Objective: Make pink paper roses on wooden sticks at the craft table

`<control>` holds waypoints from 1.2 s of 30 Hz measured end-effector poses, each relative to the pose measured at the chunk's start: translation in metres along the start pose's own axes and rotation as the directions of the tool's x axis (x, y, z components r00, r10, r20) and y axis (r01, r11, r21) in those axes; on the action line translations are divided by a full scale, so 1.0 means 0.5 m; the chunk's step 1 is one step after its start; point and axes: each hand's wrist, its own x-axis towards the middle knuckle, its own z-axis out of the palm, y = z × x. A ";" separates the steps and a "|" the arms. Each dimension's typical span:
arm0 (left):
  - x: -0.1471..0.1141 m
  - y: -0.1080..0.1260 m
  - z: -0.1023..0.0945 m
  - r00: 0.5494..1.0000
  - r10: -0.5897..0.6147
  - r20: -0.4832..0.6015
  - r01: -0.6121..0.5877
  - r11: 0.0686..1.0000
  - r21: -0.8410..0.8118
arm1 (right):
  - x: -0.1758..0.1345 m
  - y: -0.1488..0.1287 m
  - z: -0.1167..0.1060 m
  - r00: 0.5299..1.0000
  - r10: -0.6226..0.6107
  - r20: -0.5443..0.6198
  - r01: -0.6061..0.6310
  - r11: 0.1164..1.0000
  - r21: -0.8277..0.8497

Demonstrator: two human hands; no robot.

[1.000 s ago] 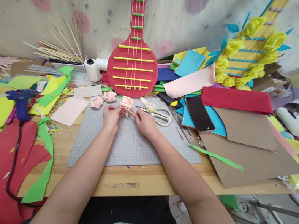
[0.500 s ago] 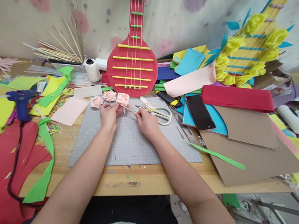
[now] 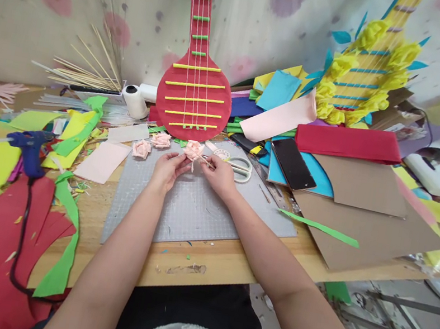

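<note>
- Since half a second ago, the held pink flower (image 3: 194, 150) has shifted rightward, away from the loose flowers, and the two hands have drawn closer together.
- The table (image 3: 228, 259), its wood bare along the front edge, carries everything here.
- The grey cutting mat (image 3: 194, 211) lies on it, beneath both hands.
- The red instrument cutout (image 3: 196, 89) stands upright behind the mat, crossed by yellow and green bars.
- The blue glue gun (image 3: 35, 146) is well apart, at far left.
- The left hand (image 3: 168, 169) has its grip pinched on the underside of the pink flower, above the mat's back part.
- The right hand (image 3: 220, 175) has its grip closed around a thin stick (image 3: 206, 160), whose tip reaches the flower; whether they touch cannot be told.
- The black phone (image 3: 293, 164) lies on blue sheets, right of the mat.
- The scissors (image 3: 250, 172) lie just behind the right hand, partly hidden by it.
- Two loose flowers (image 3: 141, 149), also pink, rest near the mat's back left corner.
</note>
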 end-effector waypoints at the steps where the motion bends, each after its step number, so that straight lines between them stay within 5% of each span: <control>1: -0.002 -0.001 0.001 1.000 -0.001 0.012 0.001 1.000 0.000 | 0.002 0.002 0.001 1.000 0.015 -0.012 -0.015 1.000 0.025; 8: -0.010 -0.019 0.010 0.999 -0.003 0.051 -0.002 0.995 0.102 | 0.015 0.019 -0.005 0.988 0.126 -0.087 -0.101 0.963 0.248; 15: -0.019 -0.044 0.021 0.986 0.161 0.050 -0.166 0.978 0.125 | 0.020 0.026 0.001 0.980 0.181 -0.085 -0.134 0.911 0.391; 24: 0.006 -0.071 0.010 0.860 0.502 0.090 -0.506 0.818 0.274 | 0.017 0.024 0.006 0.991 0.114 -0.074 -0.083 0.938 0.336; 36: 0.018 -0.072 0.010 0.869 0.494 0.034 -0.477 0.819 0.319 | 0.007 0.026 0.011 0.997 -0.058 0.052 0.033 0.920 0.391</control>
